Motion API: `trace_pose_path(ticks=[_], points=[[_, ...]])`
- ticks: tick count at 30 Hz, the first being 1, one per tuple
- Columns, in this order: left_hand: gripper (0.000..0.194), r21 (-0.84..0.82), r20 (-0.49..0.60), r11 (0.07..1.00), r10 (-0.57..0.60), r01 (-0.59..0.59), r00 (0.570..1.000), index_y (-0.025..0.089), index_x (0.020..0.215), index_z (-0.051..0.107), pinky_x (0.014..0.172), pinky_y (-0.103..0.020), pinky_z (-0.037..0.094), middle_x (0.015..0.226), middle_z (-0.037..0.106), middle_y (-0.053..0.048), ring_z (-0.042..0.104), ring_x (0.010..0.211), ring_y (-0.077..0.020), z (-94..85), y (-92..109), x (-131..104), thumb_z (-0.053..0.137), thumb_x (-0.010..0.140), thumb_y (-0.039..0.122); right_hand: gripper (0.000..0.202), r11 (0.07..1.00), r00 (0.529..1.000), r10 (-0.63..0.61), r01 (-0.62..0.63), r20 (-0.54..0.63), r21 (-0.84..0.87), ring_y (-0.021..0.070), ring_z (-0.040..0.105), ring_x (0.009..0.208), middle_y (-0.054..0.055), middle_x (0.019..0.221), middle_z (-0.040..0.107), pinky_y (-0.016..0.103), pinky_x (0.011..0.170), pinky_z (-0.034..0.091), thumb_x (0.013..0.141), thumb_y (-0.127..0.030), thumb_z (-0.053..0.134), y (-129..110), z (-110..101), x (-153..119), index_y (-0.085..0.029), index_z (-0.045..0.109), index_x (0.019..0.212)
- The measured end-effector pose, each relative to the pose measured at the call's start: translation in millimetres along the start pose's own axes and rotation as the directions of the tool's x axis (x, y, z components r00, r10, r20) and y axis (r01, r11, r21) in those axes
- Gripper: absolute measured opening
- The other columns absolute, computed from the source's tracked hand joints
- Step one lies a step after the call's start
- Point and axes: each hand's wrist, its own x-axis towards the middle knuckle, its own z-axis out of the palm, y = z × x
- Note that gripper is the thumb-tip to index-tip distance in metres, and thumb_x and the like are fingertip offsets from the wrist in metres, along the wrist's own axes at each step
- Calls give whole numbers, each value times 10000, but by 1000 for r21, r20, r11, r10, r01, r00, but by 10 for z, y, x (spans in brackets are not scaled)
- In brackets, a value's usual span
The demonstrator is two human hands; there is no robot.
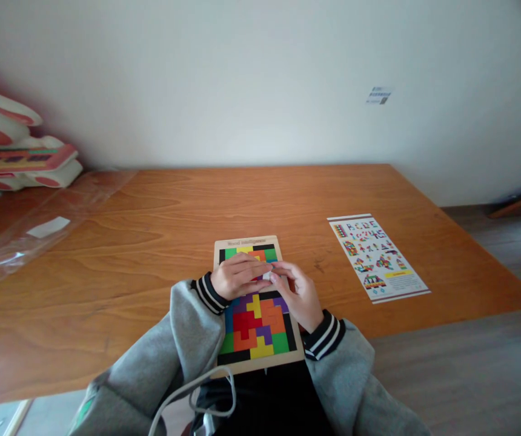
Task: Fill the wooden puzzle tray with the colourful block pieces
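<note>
A wooden puzzle board (pixel 268 365) lies at the table's front edge, filled with coloured block pieces and some black areas. My left hand (pixel 241 275) is over the upper middle of the board, palm down, its fingers reaching right. My right hand (pixel 299 295) comes in from the right, thumb and fingertips bent together near my left fingertips. A small whitish thing (pixel 267 276) shows between the fingertips of both hands; what it is cannot be made out. Both hands cover the middle rows of the board.
A printed pattern sheet (pixel 378 257) lies to the right on the wooden table (pixel 174 212). Clear plastic wrapping (pixel 79 200) with a white label is at the left, beside a white and pink toy (pixel 24 160). A pale cable (pixel 183 387) hangs near my lap.
</note>
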Motion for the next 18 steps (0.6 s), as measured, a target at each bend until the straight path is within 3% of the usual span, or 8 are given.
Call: trace_pose_path(ticks=[4,10,18], points=[[438,16,13,1000,21,-21,1000,142,1274,581,736,-285,615,1030,776,-96,738,868,-178,-5,11,5,737,876,239,237,1000,999,15,-15,-34,2,199,730,921,57,987,763,352,851,594,899,-352,683,52,-34,-29,-224,658,1098],[465,50,-50,998,-30,32,998,147,1261,593,757,-281,617,1020,778,-90,739,851,-166,-18,-14,-25,772,845,255,170,994,985,-34,15,-167,-112,209,720,933,64,996,760,376,877,582,904,-354,676,101,-124,-63,-233,699,1021],[428,1,-7,1000,-4,4,1000,150,1262,592,754,-294,619,1034,778,-96,747,863,-181,13,37,12,740,873,248,383,998,997,-11,16,72,-64,214,718,1049,65,1107,759,373,932,575,947,-336,627,57,-114,-118,-256,541,1312]])
